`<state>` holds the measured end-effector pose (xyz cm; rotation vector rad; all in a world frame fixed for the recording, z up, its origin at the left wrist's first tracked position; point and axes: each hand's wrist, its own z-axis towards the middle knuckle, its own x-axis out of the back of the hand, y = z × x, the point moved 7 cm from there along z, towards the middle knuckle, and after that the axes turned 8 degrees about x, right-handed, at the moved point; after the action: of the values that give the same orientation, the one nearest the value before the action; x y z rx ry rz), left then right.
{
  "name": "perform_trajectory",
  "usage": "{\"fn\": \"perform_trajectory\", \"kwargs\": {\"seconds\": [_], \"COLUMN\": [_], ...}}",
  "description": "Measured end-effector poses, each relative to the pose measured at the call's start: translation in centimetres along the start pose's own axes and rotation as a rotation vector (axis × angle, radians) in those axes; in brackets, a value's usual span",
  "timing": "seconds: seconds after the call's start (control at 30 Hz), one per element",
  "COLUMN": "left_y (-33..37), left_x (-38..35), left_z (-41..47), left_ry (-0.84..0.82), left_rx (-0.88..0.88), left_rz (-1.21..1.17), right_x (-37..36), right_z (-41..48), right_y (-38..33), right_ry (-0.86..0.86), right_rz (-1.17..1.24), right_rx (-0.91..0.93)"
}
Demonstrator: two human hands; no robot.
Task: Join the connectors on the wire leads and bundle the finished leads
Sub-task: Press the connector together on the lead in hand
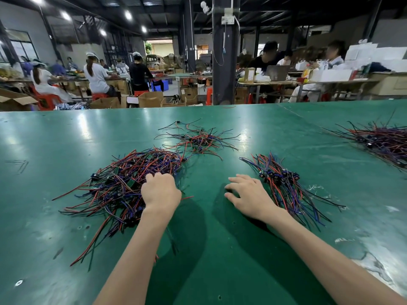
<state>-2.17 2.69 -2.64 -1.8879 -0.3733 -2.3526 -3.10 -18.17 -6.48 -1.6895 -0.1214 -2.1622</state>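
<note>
A big loose pile of red, blue and black wire leads (119, 183) with black connectors lies on the green table at the left. My left hand (160, 191) sits on the pile's right edge, its fingers curled down into the wires, fingertips hidden. Spread flat on the bare table top is my right hand (246, 194), which holds nothing. Just right of it lies a lined-up bunch of leads (286, 188) with their connectors side by side. A smaller scattered pile (198, 140) lies farther back in the middle.
Another heap of leads (383, 139) lies at the far right of the green table (220, 249). Beyond the far table edge stand a dark pillar (224, 62), cardboard boxes and other benches with seated people.
</note>
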Motion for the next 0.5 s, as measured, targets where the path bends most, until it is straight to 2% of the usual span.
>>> {"fn": "perform_trajectory", "kwargs": {"seconds": [0.1,0.23,0.37,0.5], "left_y": [0.2,0.0,0.1,0.9], "left_x": [-0.6,-0.3,0.8,2.3], "left_z": [-0.2,0.0,-0.3,-0.8], "left_ry": [-0.024,-0.009,0.082,0.270], "left_rx": [0.000,0.041,0.018,-0.113], "left_rz": [0.105,0.078,-0.096,-0.341], "right_x": [0.0,-0.1,0.0,0.5], "right_z": [-0.1,-0.2,-0.2,-0.3], "right_y": [0.0,0.1,0.0,-0.2], "right_ry": [-0.021,-0.031,-0.013,0.044], "right_rz": [0.005,0.022,0.033,0.067], "right_rx": [-0.009,-0.021,-0.020,-0.013]}}
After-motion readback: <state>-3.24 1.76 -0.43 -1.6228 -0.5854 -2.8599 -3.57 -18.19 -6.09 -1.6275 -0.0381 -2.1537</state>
